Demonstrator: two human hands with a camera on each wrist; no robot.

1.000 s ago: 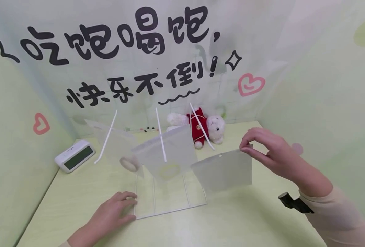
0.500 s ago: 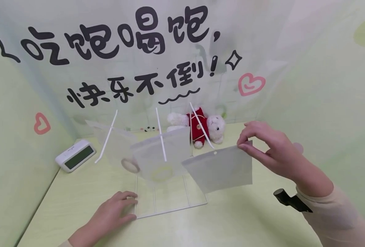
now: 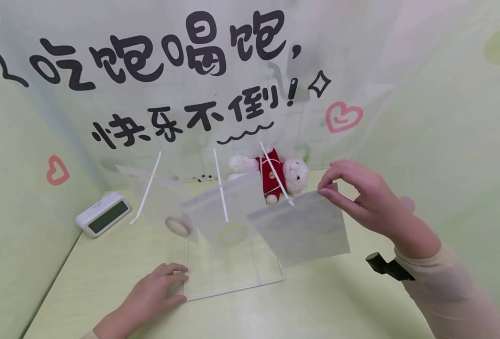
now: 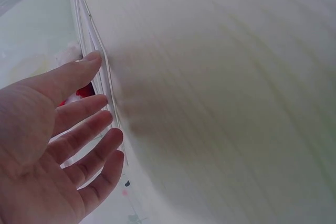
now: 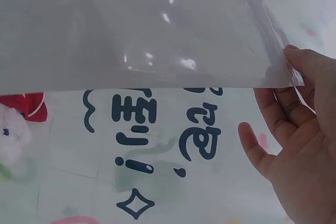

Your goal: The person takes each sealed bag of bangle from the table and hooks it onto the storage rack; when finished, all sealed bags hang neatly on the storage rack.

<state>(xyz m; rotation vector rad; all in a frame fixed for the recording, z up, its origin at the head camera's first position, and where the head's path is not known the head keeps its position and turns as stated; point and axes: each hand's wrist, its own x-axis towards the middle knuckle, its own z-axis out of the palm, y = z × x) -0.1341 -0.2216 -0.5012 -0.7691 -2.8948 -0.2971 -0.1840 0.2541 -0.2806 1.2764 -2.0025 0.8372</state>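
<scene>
A white wire rack stands on the table, with three hooks sloping toward me. My left hand has its fingertips at the left side of the rack's base; in the left wrist view the fingers are loosely extended along the wire. Thumb and fingers of my right hand pinch the top right corner of a translucent plastic bag. The bag's top edge overlaps the tip of the right hook. Another translucent bag with a yellow ring hangs on the middle hook, and one with a brownish ring on the left hook.
Behind the rack lies a white plush toy in red clothing. A white digital clock sits at the table's left edge. Printed cloth walls with large black lettering enclose the table at the back and sides.
My right hand has moved left and slightly up with the bag, bringing its top edge from right of the right hook to the hook's tip. My left hand has stayed at the base.
</scene>
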